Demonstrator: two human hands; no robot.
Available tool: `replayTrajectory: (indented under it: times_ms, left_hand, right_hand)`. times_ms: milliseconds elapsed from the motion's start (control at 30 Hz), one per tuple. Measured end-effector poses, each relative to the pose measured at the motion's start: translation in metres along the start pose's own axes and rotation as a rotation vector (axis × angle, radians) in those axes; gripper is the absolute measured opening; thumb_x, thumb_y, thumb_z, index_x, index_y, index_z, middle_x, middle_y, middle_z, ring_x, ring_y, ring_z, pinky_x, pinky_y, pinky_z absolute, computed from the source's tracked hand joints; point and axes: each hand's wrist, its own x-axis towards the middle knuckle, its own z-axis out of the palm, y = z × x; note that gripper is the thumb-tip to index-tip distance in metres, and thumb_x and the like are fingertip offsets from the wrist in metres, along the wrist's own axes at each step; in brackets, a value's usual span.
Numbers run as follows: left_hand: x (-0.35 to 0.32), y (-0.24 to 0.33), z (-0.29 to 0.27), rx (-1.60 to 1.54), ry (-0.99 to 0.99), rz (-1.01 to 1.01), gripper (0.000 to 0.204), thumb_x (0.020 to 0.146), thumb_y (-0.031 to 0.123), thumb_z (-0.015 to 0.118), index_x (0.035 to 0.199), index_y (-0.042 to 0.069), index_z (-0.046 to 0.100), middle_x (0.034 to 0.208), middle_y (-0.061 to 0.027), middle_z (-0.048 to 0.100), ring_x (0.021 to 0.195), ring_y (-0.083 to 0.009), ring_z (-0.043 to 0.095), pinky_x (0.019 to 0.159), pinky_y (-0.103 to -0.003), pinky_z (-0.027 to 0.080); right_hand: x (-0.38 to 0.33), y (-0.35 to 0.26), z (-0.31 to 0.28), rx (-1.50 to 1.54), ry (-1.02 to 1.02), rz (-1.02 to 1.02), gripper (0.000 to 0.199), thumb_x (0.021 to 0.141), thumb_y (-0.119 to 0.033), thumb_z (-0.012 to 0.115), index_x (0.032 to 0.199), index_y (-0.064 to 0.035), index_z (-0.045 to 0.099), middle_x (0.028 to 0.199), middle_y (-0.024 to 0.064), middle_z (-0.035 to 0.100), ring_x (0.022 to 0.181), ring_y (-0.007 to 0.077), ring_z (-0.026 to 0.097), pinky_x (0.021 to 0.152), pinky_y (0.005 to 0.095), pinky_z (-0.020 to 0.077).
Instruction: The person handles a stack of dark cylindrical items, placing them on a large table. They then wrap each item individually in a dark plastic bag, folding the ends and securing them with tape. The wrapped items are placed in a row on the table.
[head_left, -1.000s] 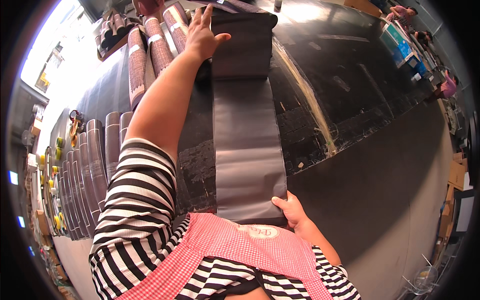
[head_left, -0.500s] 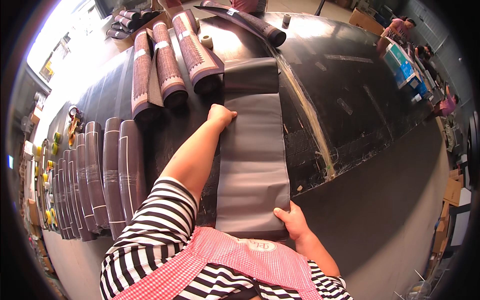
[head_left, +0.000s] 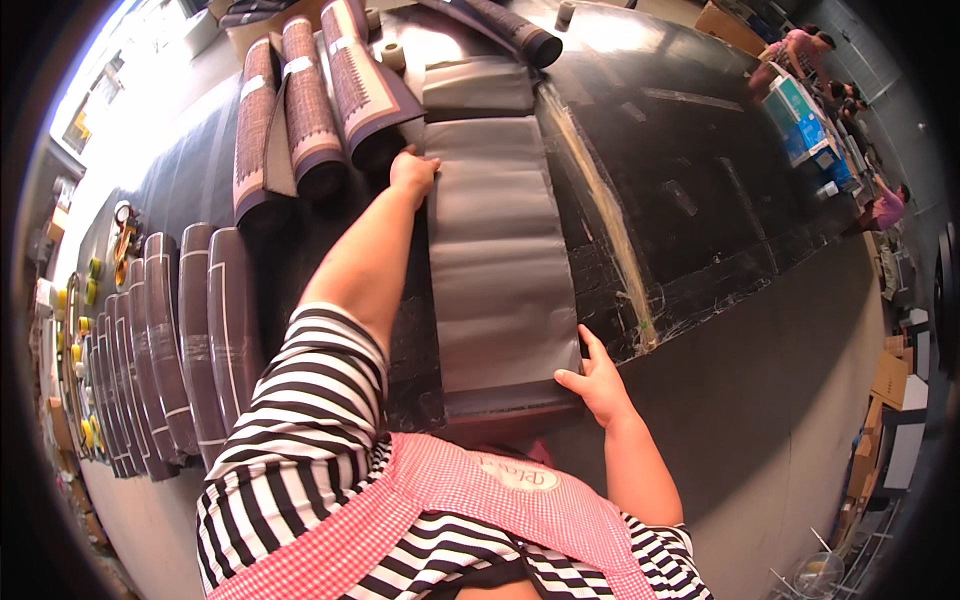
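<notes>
While both open hands press flat, grey sheet (head_left: 495, 250) spans from left hand (head_left: 413, 172) to right hand (head_left: 598, 382).

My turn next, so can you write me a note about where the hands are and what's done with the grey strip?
Left hand: flat on the grey strip's left edge, far up.
Right hand: pressing the strip's near right corner.
The strip lies flat and lengthwise on the black table; its far end is folded.
Patterned rolls lie beyond the left hand.
Done: strip spread out. Left: cannot tell.
</notes>
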Motion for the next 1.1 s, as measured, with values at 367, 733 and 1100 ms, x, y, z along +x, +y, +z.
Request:
replayTrajectory:
  times_ms: [367,733,1100]
  left_hand:
    - [-0.222,-0.026,-0.291,1.239,0.21,0.218,0.092,0.078,0.048,0.078,0.15,0.01,0.036,0.148,-0.0209,0.04,0.134,-0.0379,0.041,0.105,-0.05,0.041]
    - [-0.267,-0.077,-0.39,0.5,0.059,-0.129,0.117,0.064,0.04,0.088,0.154,0.001,0.025,0.141,-0.0259,0.048,0.128,-0.0379,0.051,0.109,-0.043,0.041]
    - [-0.333,0.03,-0.229,-0.35,-0.199,0.289,0.094,0.089,0.027,0.077,0.155,-0.001,0.017,0.142,-0.0228,0.045,0.121,-0.0303,0.058,0.101,-0.034,0.047]
  right_hand:
    - [-0.039,-0.003,0.005,-1.305,0.364,-0.232,0.069,0.084,-0.021,0.074,0.144,-0.005,0.045,0.111,0.0158,0.055,0.105,0.0344,0.061,0.089,0.0446,0.0507]
    - [-0.018,0.008,0.171,-0.477,-0.618,-0.4,0.047,0.089,-0.007,0.07,0.134,-0.0059,0.056,0.099,0.0027,0.061,0.084,0.008,0.058,0.074,0.0243,0.0501]
    - [-0.078,-0.004,0.207,0.007,-0.397,-0.547,0.125,0.069,-0.028,0.09,0.16,-0.0096,0.006,0.151,0.0162,0.037,0.14,0.025,0.038,0.115,0.0379,0.0316]
